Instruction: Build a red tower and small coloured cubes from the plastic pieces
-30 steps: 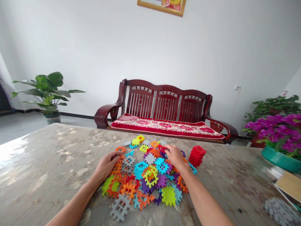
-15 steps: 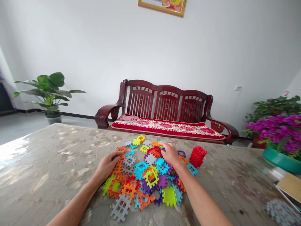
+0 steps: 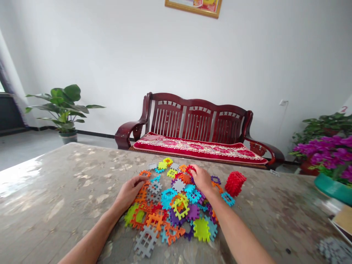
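Note:
A pile of flat interlocking plastic tiles point(image 3: 176, 205) in orange, blue, purple, green, grey and red lies on the marbled table point(image 3: 68, 187). My left hand point(image 3: 130, 190) rests palm down on orange tiles at the pile's left edge, fingers curled loosely. At the far side of the pile my right hand point(image 3: 202, 178) pinches a red tile point(image 3: 189, 169) at its fingertips. A red cube built from tiles point(image 3: 235, 183) stands just to the right of that hand.
A dark wooden bench with a red cushion point(image 3: 198, 146) stands behind the table. A leafy potted plant point(image 3: 64, 108) is at the left and purple flowers in a teal pot point(image 3: 330, 161) at the right. Grey tiles point(image 3: 334, 249) lie at the near right corner.
My right hand has moved from the middle of the pile toward its far side and closed on a red tile. The left hand has stayed put. The view has shifted slightly.

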`<state>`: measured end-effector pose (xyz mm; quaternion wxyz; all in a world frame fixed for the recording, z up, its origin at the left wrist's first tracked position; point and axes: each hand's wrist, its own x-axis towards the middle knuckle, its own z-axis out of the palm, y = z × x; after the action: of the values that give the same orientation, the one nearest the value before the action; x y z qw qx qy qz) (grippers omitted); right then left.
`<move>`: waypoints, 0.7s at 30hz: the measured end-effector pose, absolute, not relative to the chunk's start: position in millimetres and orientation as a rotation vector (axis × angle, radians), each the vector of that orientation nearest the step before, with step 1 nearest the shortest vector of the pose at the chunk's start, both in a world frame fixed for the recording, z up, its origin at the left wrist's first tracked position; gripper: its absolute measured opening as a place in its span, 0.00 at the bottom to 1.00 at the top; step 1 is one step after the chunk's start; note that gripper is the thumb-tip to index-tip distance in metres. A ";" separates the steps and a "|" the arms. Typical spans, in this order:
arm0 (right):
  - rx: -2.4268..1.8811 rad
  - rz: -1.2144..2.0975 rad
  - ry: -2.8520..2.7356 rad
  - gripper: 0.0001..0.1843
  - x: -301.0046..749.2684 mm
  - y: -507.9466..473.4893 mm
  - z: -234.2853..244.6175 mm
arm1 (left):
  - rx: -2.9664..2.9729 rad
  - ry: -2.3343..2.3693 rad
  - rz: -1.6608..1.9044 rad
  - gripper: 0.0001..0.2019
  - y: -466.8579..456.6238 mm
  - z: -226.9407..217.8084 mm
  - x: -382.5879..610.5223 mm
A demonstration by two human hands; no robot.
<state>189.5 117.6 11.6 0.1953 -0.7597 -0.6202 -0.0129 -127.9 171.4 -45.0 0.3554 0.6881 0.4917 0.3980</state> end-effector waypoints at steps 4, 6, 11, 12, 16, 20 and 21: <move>-1.993 0.081 -1.549 0.22 218.3 101.9 13.6 | 1.788 1.280 1.034 0.21 172.4 -46.1 -128.5; -1.972 0.107 -1.519 0.21 233.5 92.3 10.6 | 1.788 1.285 1.034 0.21 172.5 -45.8 -128.7; -2.008 0.106 -1.470 0.21 256.9 70.5 -2.0 | 1.763 1.276 1.043 0.21 172.4 -44.5 -128.3; -2.019 0.096 -1.460 0.21 258.0 66.7 -3.5 | 1.761 1.271 1.045 0.21 172.3 -44.4 -128.1; -2.039 0.009 -1.538 0.26 252.5 54.6 -2.5 | 1.747 1.261 1.063 0.21 170.7 -42.4 -126.8; -2.085 -0.058 -1.649 0.29 243.4 50.3 -0.9 | 1.726 1.281 1.075 0.21 166.8 -36.9 -125.0; -2.093 -0.062 -1.654 0.28 242.3 50.4 -2.3 | 1.720 1.285 1.070 0.21 166.0 -35.6 -124.6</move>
<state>242.3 50.4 -2.3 0.2341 -0.7625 -0.6027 -0.0226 -124.6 166.0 -35.6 0.3627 0.6683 0.4990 0.4158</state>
